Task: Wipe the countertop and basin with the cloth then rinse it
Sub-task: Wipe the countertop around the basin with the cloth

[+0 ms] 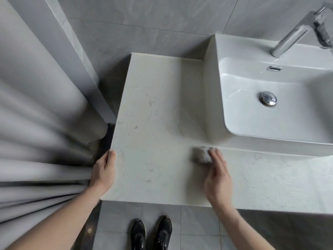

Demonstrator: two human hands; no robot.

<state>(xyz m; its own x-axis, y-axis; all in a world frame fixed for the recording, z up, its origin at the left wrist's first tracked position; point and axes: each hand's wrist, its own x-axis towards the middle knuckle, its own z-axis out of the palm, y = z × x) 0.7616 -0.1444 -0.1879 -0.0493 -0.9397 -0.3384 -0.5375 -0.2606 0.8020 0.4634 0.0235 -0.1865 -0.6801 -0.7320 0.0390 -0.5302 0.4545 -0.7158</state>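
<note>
- Cloth [201,154]: a small grey wad lying on the bench [162,114], just in front of the basin's front left corner.
- Right hand [217,179]: on the bench just in front of and right of the cloth. The fingers [215,156] are extended and lie against the right side of the wad. The hand is motion-blurred, so whether the grip is closed on the cloth or merely pressing it cannot be told.
- Left hand [104,172]: at the bench's left edge, well left of the cloth. The thumb lies on the top surface; the other fingers wrap over the edge. Grip closed on the bench edge.
- Basin [234,134]: white, rectangular, standing on the bench behind and right of the cloth. A chrome drain plug [268,98] sits in its bowl, with an overflow slot [274,68] on the rear wall.
- Faucet [295,36]: chrome, mounted on the basin's rear deck.
- Curtain [36,123]: grey, pleated, hanging left of the bench.
- Shoes [151,233]: a black pair on the tiled floor [196,224], in front of the bench.
</note>
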